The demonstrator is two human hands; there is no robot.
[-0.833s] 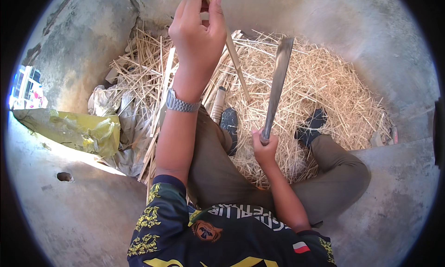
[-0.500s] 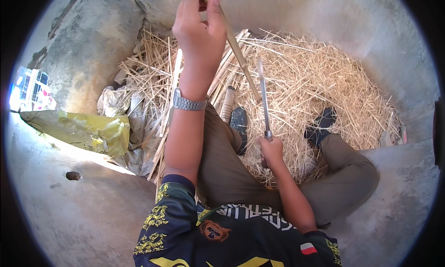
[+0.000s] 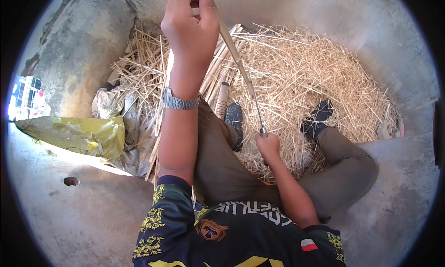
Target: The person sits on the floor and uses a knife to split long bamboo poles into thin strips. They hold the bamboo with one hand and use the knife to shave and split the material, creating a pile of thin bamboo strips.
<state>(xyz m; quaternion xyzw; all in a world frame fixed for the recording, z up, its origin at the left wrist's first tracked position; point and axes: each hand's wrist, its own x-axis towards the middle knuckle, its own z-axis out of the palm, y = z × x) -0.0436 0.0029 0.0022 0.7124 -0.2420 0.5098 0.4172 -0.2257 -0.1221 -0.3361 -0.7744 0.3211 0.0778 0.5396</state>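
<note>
The left hand (image 3: 191, 28) pinches a wooden strip (image 3: 232, 47) between thumb and bent fingers, as it does in the earlier frames; the strip slants down from it toward the right hand. The right hand (image 3: 270, 149), nearer the body, is closed around the handle of a knife (image 3: 258, 108). Earlier the blade stands apart, to the strip's right, its broad side showing at first; now it looks thin and lines up with the strip's lower end, though contact is unclear. Wood shavings (image 3: 320, 77) lie beyond the right hand.
</note>
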